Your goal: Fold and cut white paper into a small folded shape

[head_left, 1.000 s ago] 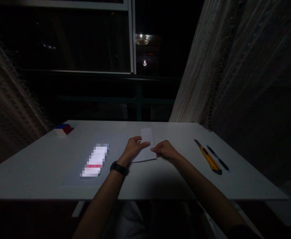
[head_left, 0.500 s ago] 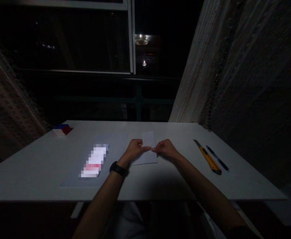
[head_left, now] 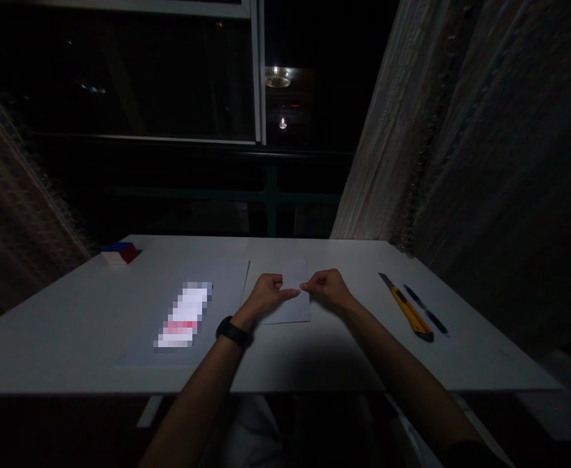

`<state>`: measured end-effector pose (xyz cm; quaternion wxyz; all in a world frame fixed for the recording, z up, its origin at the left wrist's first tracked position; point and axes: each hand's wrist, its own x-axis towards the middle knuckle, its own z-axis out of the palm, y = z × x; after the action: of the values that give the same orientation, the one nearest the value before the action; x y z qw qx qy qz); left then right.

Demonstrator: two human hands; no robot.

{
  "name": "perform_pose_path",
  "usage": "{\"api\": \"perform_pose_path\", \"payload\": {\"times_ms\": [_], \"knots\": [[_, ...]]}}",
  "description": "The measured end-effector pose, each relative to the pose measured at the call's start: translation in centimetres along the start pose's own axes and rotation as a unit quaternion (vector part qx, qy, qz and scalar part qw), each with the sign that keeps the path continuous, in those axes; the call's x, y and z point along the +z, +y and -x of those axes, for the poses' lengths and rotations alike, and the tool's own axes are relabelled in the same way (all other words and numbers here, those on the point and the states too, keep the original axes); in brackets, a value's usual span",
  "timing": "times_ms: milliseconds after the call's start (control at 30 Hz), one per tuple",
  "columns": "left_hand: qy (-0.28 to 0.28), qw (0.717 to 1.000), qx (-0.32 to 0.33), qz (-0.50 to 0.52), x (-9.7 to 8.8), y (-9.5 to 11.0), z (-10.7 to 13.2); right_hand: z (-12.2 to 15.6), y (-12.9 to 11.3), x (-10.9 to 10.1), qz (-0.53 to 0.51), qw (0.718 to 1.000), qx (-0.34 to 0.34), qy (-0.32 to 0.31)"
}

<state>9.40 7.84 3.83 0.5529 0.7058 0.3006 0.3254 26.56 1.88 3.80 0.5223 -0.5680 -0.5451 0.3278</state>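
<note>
While both hands pinch it, a small white sheet of paper (head_left: 290, 313) lies at the middle of the flat white table (head_left: 315, 364).
The left hand (head_left: 266, 296) and the right hand (head_left: 329, 289) each grip the sheet between thumb and fingers, fingertips nearly meeting. Its long axis runs away from the person, far end towards the dark window (head_left: 168, 78). Bare tabletop lies before and beyond it. A larger pale sheet (head_left: 227, 279) sits just left, and a yellow utility knife (head_left: 410, 315) and a slim black pen (head_left: 426, 311) lie well right.
</note>
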Motion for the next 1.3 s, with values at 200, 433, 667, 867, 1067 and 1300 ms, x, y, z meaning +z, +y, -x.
{"api": "perform_pose_path", "payload": {"times_ms": [200,433,667,867,1067,1300], "knots": [[-0.025,1.000,-0.002,0.006,0.2,0.1,0.2,0.2,-0.6,-0.4,0.018,0.999,-0.023,-0.023],[-0.033,0.999,0.017,-0.029,0.4,0.0,0.2,0.3,-1.0,-0.5,0.070,0.996,-0.047,-0.014],[0.015,0.992,0.061,-0.106,0.4,-0.7,-0.2,0.7,-1.7,-0.6,0.126,0.989,-0.073,0.024],[0.038,0.981,0.090,-0.165,0.3,-0.8,-0.2,1.0,-2.2,-0.8,0.159,0.982,-0.094,0.035],[0.049,0.982,0.086,-0.159,0.4,-1.0,-0.2,1.1,-2.2,-0.8,0.180,0.976,-0.114,0.050],[0.024,0.988,0.066,-0.136,0.5,-0.4,0.0,1.1,-2.3,-0.9,0.118,0.980,-0.150,0.060]]}}
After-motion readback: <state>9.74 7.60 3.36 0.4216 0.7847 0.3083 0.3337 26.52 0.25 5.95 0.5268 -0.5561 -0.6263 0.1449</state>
